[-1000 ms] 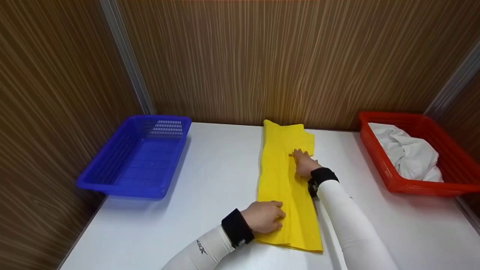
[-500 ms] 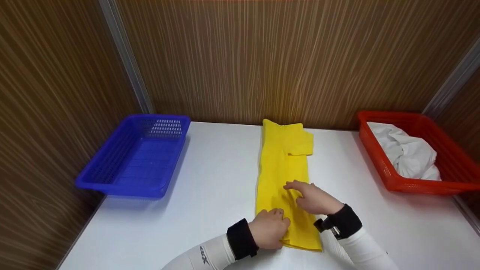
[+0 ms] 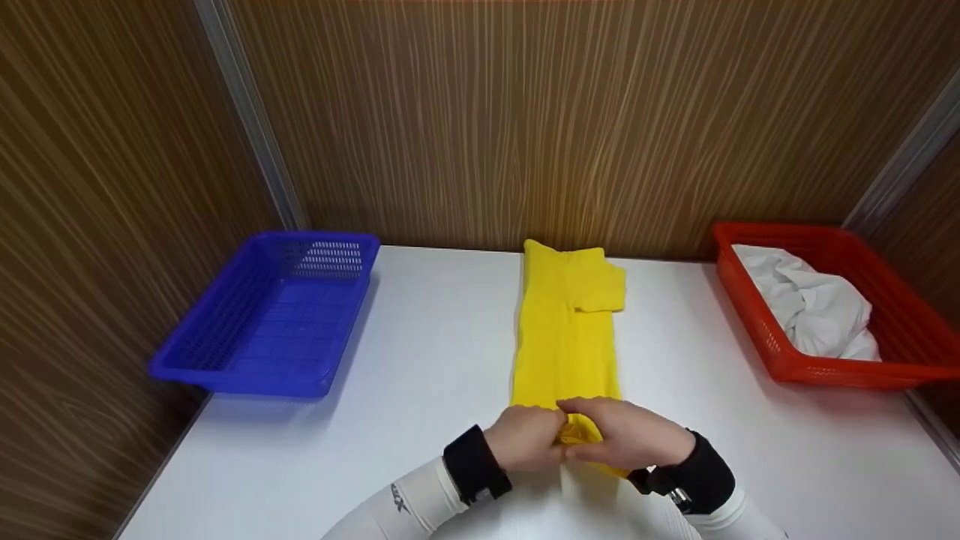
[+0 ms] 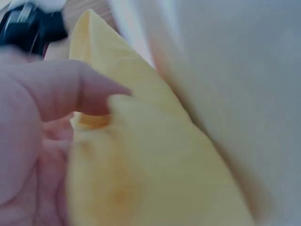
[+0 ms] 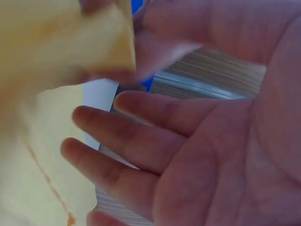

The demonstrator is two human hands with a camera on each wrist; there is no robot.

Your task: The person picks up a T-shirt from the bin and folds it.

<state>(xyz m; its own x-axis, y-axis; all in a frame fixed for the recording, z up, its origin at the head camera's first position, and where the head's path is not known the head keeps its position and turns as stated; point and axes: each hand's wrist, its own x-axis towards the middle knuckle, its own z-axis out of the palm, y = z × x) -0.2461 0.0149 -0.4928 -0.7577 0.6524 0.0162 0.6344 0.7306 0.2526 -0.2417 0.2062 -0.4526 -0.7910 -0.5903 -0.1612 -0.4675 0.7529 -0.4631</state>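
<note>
A yellow short-sleeved shirt (image 3: 566, 352), folded lengthwise into a narrow strip, lies on the white table (image 3: 442, 337) with its sleeve toward the back right. My left hand (image 3: 525, 439) pinches the hem end nearest me and holds it raised; in the left wrist view the thumb (image 4: 66, 87) presses on the cloth, whose edge stands up in a peak. Beside it, my right hand (image 3: 634, 433) is at the same raised end. The right wrist view shows its palm and straight, spread fingers (image 5: 127, 136), with the yellow cloth close past the fingertips.
A blue plastic basket (image 3: 240, 381) stands at the left. At the right is a red plastic basket (image 3: 862, 372) with a crumpled white cloth (image 3: 821, 311) inside. Wood-patterned panels (image 3: 480, 127) wall in the table at the back and sides.
My right hand has come back from the sleeve toward the near hem, beside the left hand. The left hand has gripped the hem, and that end has lifted and bunched up.
</note>
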